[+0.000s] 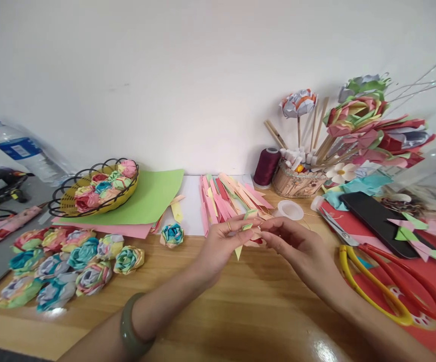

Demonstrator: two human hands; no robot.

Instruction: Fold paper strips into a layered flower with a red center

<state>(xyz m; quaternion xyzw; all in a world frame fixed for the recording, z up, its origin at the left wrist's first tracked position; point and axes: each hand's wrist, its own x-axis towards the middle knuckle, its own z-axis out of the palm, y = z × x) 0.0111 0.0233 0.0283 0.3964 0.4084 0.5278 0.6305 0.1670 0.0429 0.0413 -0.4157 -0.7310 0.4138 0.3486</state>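
My left hand (227,241) and my right hand (293,241) meet above the wooden table. Between their fingertips they pinch a folded paper strip (239,251), pale green and yellow, partly hidden by the fingers. Just behind the hands lies a pile of cut paper strips (221,198) in pink, red, peach and yellow on a white sheet (193,201). To the left of my left hand sits a single blue and cream paper flower (172,235). A green bangle (133,327) circles my left wrist.
Several finished paper flowers (80,254) cover the left side. Behind them a yellow basket (65,203) rests on green paper (161,191). At right are scissors (376,286), a black phone (378,221), a thread spool (266,167) and a holder (296,181) with paper flowers.
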